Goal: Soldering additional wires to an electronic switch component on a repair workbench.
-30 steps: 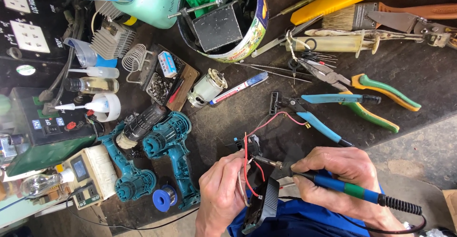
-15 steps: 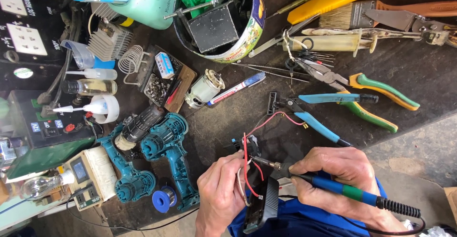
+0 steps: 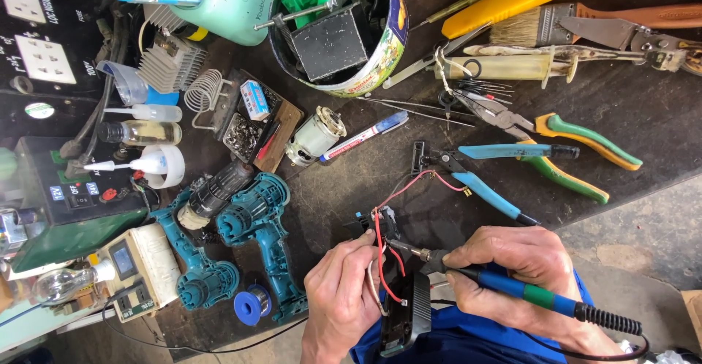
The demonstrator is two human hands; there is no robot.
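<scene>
Head view — left hand [image 3: 342, 299] at 6 o'clock, fingers clenched around black switch module [image 3: 386, 241] with red wires [image 3: 378, 258]. Right hand [image 3: 521, 276] at 5 o'clock, gripping blue-handled soldering iron [image 3: 512, 288] — tip touching module top. Blue cutters [image 3: 479, 166] lying just above, at 1 o'clock from module.

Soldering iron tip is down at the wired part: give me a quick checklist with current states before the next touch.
1. Soldering iron gripped in right hand: ok.
2. Black wired part steadied by left hand: ok.
3. Tip at the part's top: ok; actual contact: cannot tell.
4. Red wires away from tip: not ok, they run beside it.
5. Solder spool within reach: ok.
6. Blue cutters close by: ok.
</scene>
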